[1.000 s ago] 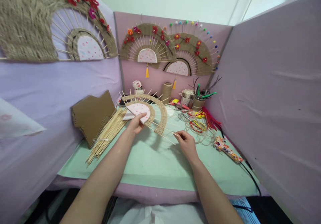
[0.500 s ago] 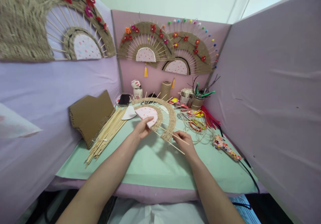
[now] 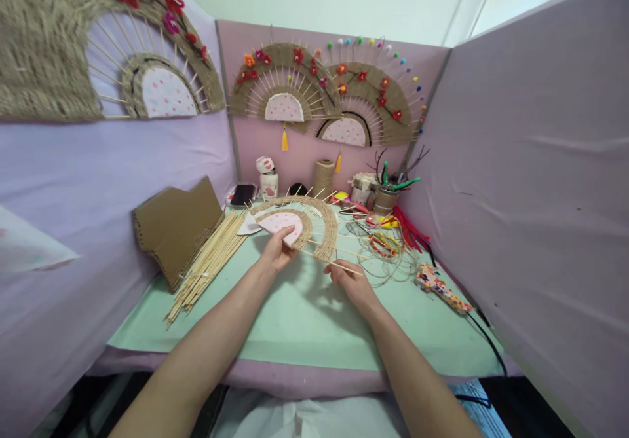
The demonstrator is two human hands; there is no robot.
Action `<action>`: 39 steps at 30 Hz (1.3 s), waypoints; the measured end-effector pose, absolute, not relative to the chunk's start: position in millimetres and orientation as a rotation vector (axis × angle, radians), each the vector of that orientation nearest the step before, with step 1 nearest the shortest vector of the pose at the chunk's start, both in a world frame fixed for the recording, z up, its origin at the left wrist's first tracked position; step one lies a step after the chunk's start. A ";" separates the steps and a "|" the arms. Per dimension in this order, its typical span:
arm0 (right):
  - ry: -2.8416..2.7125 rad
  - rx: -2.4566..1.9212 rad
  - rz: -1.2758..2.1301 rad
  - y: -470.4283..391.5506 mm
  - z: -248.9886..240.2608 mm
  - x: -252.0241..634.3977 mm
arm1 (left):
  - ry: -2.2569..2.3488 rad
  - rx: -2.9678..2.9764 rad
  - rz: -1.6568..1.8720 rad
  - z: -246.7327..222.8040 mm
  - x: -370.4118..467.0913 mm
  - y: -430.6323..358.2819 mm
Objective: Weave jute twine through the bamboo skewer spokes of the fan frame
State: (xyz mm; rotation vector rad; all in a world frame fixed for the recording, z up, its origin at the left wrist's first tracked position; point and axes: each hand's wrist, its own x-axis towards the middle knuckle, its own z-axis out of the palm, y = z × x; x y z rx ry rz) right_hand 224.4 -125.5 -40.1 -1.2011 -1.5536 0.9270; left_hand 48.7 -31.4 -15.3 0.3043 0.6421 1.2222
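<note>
On the far left, the cardboard [image 3: 177,228] leans by the bundled sticks [image 3: 206,262]; their tips come near the fan's left side, so a wide swing of the fan that way could knock them out of line. The white paper [image 3: 247,226] lies just beside the fan's left end and could be swept along.

The left hand [image 3: 278,252] grasps the spotted card [image 3: 281,220] at its near corner, thumb on top. Since one corner seems to bear most of the weight, the card could bend or come away from the weaving, or the whole piece could twist.

The fan [image 3: 330,230] is held tilted above the table [image 3: 299,323], between the two hands. Its thin spokes stick out past the woven band, so a hard pull could bow one, snap it or slide the band along it.

The right hand [image 3: 352,285] has its fingers curled at the end stick [image 3: 350,269]; whether they pinch the stick itself or a strand by it, I cannot tell. Slack there could let the weaving loosen.

Further right, loose loops of twine [image 3: 388,269] lie near that hand and could snag on spoke tips. The glue gun [image 3: 443,289] sits well apart; a tug on its cord [image 3: 487,340] could drag it.
</note>
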 end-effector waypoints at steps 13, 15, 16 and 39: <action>-1.511 -1.247 1.017 -125.7 -43.3 224.8 | 0.665 0.393 1.173 -14.0 47.8 -34.4; -1.521 -1.236 1.010 -125.6 -43.2 227.2 | 0.658 0.420 1.139 -13.8 46.3 -34.9; -1.525 -1.233 1.009 -125.7 -42.8 228.3 | 0.654 0.432 1.120 -13.7 45.6 -35.2; -1.336 -1.301 0.238 -123.2 -52.0 237.1 | 0.814 0.644 1.083 -5.0 24.0 -30.2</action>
